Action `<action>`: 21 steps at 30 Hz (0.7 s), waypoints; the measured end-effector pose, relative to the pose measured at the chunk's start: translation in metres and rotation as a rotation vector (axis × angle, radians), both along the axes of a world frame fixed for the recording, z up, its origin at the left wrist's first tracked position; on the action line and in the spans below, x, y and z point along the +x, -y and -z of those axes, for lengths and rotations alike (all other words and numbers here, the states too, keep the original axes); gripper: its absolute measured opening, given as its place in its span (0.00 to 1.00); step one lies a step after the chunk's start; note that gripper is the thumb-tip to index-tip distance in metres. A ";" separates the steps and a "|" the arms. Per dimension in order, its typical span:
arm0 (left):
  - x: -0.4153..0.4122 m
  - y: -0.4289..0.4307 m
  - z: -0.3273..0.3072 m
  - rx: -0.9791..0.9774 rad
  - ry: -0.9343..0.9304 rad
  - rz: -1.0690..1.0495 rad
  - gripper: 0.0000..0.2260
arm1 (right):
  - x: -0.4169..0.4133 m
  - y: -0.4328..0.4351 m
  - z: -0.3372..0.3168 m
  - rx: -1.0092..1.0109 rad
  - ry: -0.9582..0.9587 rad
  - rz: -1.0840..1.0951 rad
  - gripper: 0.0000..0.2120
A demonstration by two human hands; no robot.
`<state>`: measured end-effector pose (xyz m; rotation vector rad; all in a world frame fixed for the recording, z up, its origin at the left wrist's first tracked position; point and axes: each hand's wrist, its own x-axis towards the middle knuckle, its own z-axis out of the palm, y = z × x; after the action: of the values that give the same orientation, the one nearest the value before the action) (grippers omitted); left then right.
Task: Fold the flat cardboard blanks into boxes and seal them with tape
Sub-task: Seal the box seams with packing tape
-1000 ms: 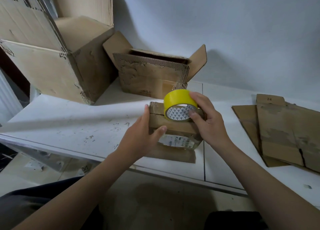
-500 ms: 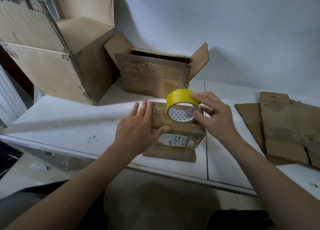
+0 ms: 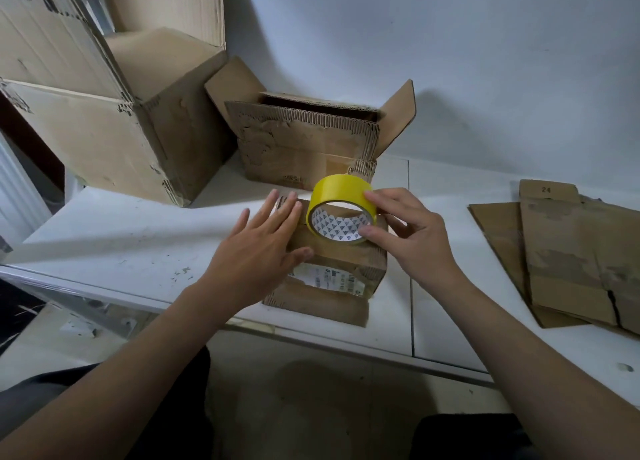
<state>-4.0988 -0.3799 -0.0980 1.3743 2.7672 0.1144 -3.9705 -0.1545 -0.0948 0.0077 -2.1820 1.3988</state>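
On the white table [image 3: 138, 245], a small box [image 3: 343, 262] sits near the front edge under your hands.
Flat blanks [image 3: 581, 251] lie well to its right. Your left hand [image 3: 263, 248] rests on the box's left side, fingers straight, gripping nothing; your right hand [image 3: 412, 238] pinches the yellow tape roll [image 3: 341, 196] atop the box.

Right hand [image 3: 412, 241] pinches yellow tape roll [image 3: 341, 213] atop small box [image 3: 341, 265]; left hand [image 3: 263, 248] flat.

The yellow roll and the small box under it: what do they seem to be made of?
The yellow roll looks like glossy plastic tape on a printed paper-like core. The small box is matte brown corrugated cardboard; fluting shows at its torn edges.
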 end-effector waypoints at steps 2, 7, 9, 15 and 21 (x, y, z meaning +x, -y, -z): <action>0.002 -0.001 0.003 0.018 0.029 -0.006 0.42 | -0.004 0.003 0.001 0.049 -0.008 -0.006 0.22; 0.007 -0.003 0.004 -0.007 -0.018 -0.043 0.45 | -0.003 -0.007 -0.006 0.198 -0.007 -0.022 0.23; 0.010 -0.004 0.004 -0.016 -0.030 -0.041 0.46 | 0.001 -0.014 -0.013 0.254 0.011 -0.011 0.23; 0.023 -0.010 0.001 -0.060 -0.076 -0.017 0.45 | 0.013 -0.028 -0.024 0.361 0.029 0.012 0.27; 0.019 -0.012 0.001 -0.067 -0.081 -0.018 0.43 | 0.018 -0.040 -0.017 0.315 0.027 0.042 0.29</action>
<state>-4.0800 -0.3675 -0.0993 1.3682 2.8208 -0.0332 -3.9520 -0.1148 -0.0779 0.0575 -2.3886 1.0260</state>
